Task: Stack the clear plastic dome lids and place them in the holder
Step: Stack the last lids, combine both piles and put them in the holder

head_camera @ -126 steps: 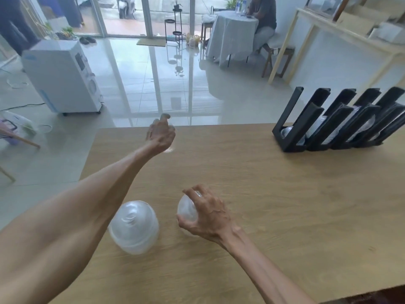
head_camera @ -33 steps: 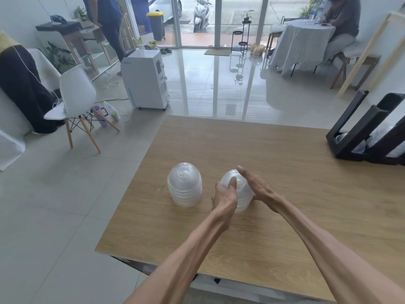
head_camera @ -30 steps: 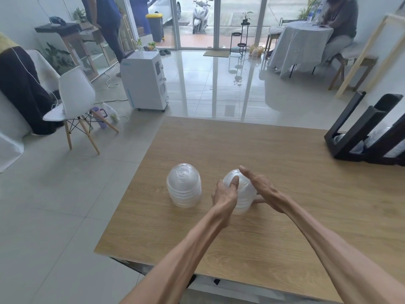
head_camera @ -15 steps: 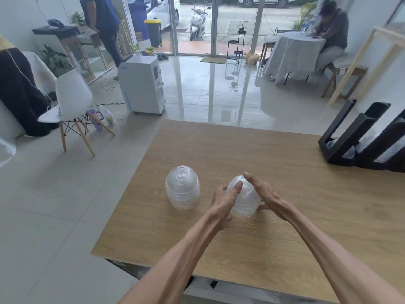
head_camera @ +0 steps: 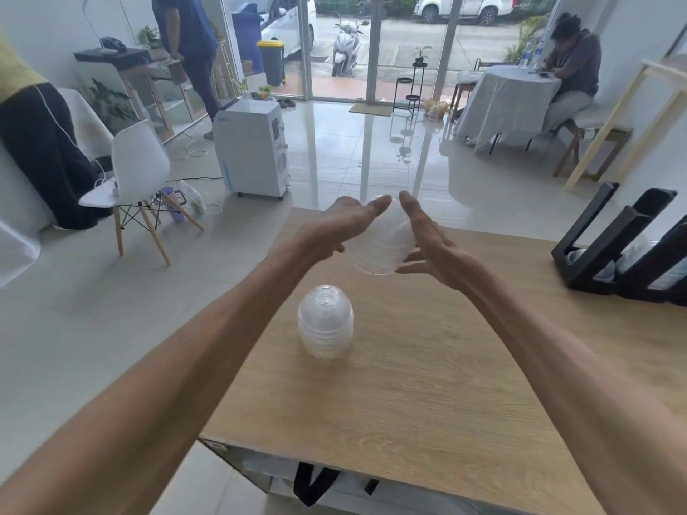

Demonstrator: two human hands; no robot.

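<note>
Above the far left part of the wooden table point(head_camera: 464, 366) I hold a stack of clear dome lids point(head_camera: 379, 243) up off the surface, between both hands. My left hand point(head_camera: 334, 228) lies against the stack's left side, its fingers straight and pointing away from me toward the domed top. My right hand point(head_camera: 427, 239) presses the right side, fingers straight as well, with the thumb reaching under the wide rim nearest me. Neither hand curls round the lids; the flat fingers carry the stack from two sides. It is tilted, dome end pointing away from me and open rim toward me.

Nearer to me, below my left forearm, a second stack of dome lids point(head_camera: 325, 321) stands upright on the table, dome up, well apart from the held one and touched by neither hand.

At the right edge of the table stands the black holder point(head_camera: 609, 247), a row of slanted dividers, with clear lids lying in its slots. It is well apart from both stacks.

Beyond the table on the tiled floor stand a white appliance on wheels point(head_camera: 251, 150) and, further left, a white chair point(head_camera: 137, 172) with wooden legs. A person in blue point(head_camera: 189, 46) stands far left near the glass doors, and another person point(head_camera: 572, 68) sits far right at a covered table point(head_camera: 502, 102).
</note>
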